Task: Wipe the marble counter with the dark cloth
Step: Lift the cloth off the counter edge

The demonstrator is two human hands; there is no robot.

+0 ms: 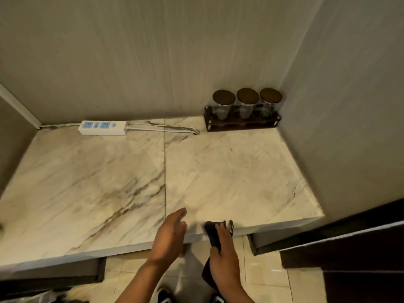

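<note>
The marble counter (109, 182) is pale with dark veins and fills the middle of the head view. My right hand (224, 252) grips the dark cloth (213, 234) at the counter's front edge, with part of the cloth lying on the marble and part hanging below my wrist. My left hand (169, 235) hovers at the front edge just left of the cloth, fingers loosely together and holding nothing.
A white power strip (103, 127) with its cable lies at the back along the wall. A dark rack with three lidded glass jars (242, 112) stands in the back right corner. Walls close in on both sides; a dark door (349, 248) is at the right.
</note>
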